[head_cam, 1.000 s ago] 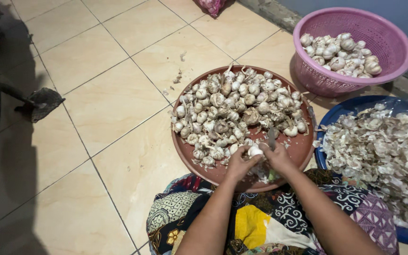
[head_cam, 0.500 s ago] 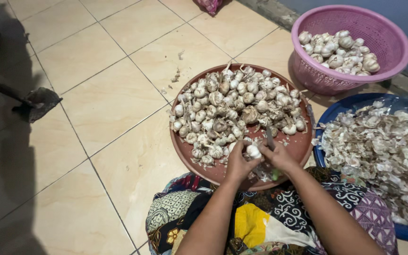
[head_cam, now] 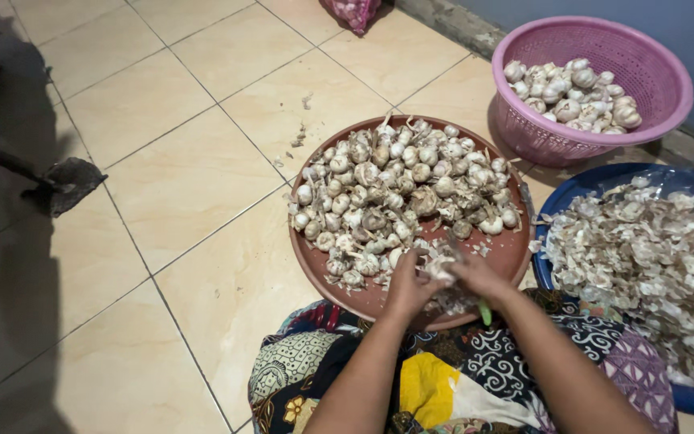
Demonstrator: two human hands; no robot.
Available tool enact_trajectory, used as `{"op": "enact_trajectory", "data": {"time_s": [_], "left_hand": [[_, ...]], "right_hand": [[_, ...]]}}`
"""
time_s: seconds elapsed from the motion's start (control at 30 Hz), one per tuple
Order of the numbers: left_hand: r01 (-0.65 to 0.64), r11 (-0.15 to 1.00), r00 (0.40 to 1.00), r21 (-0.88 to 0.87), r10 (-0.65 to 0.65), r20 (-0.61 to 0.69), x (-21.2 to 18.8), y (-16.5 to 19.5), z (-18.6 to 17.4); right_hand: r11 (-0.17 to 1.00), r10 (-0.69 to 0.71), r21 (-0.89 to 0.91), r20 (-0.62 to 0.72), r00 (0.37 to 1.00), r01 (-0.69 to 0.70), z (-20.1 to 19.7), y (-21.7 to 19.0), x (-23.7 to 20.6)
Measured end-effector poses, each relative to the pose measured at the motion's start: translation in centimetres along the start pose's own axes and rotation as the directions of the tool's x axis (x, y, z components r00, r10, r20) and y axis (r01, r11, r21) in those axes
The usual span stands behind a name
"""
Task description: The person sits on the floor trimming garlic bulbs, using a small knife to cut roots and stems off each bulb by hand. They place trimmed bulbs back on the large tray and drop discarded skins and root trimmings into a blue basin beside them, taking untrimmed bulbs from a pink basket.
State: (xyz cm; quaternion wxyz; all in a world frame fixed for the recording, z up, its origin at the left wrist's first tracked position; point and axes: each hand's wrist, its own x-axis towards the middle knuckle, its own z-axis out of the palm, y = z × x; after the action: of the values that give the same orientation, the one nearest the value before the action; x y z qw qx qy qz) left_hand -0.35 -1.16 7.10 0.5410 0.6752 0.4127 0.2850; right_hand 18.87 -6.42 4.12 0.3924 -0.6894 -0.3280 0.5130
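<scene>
Mid-peel on one garlic bulb (head_cam: pixel 441 267). Left hand (head_cam: pixel 408 286) is curled round it from the left, fingers closed on the bulb. Right hand (head_cam: pixel 478 277) is closed too, pinching the bulb's right side and working what looks like a small knife w/ a green handle (head_cam: pixel 484 310) poking out under the palm. Blade itself is hidden, can't confirm the edge.

Bulb sits between both hands, just over the near rim of the round brown tray (head_cam: pixel 508 255), which is on the tiled floor (head_cam: pixel 162 201) in front of my lap. Patterned cloth (head_cam: pixel 435 378) covers my knees, touching the tray's near edge.

Tray still holds a big heap of garlic bulbs (head_cam: pixel 395 181) across its far half, so lots left by my read. Loose skin bits lie on the tray near my hands.

Right of the tray: blue basin (head_cam: pixel 560 193) piled w/ dry skins (head_cam: pixel 652 257). Beyond it, pink basket (head_cam: pixel 652 76) w/ cleaner-looking bulbs (head_cam: pixel 572 92), near the wall.

Step, as I judge it: stripping outer skin / trimming this bulb, not finished, papery bits still hang off it.

Next move needs: steady left grip, short controlled knife strokes away from the left fingers, since the two hands are touching. Then the skin has to clear to the right w/o scattering, and the bulb has a long reach to the basket across the heap.
</scene>
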Motion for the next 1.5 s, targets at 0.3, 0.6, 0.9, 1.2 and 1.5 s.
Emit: {"op": "enact_trajectory", "data": {"time_s": [0.3,0.6,0.9,1.2,1.5], "left_hand": [[-0.136,0.99,0.941,0.045,0.143,-0.308,1.9,-5.5,1.2],[0.077,0.987,0.918,-0.142,-0.126,-0.376,1.3,-6.0,1.5],[0.018,0.998,0.959,-0.064,-0.035,-0.281,0.5,-6.0,4.0],[0.073,0.982,0.971,-0.175,-0.11,-0.213,0.6,-5.5,4.1],[0.112,0.975,0.985,-0.194,-0.134,-0.106,-0.4,-4.9,4.6]], "right_hand": [[0.709,-0.269,0.597,-0.261,0.927,0.374,-12.6,-11.7,0.4],[0.836,-0.381,-0.515,-0.292,0.877,0.191,-0.9,-5.3,6.1],[0.4,-0.387,-0.914,-0.104,0.916,0.066,2.8,-9.9,8.6],[0.504,-0.471,-0.859,-0.191,0.861,0.085,-0.2,-5.3,9.8],[0.615,-0.352,-0.789,-0.282,0.892,-0.007,-0.3,-8.8,9.4]]}}
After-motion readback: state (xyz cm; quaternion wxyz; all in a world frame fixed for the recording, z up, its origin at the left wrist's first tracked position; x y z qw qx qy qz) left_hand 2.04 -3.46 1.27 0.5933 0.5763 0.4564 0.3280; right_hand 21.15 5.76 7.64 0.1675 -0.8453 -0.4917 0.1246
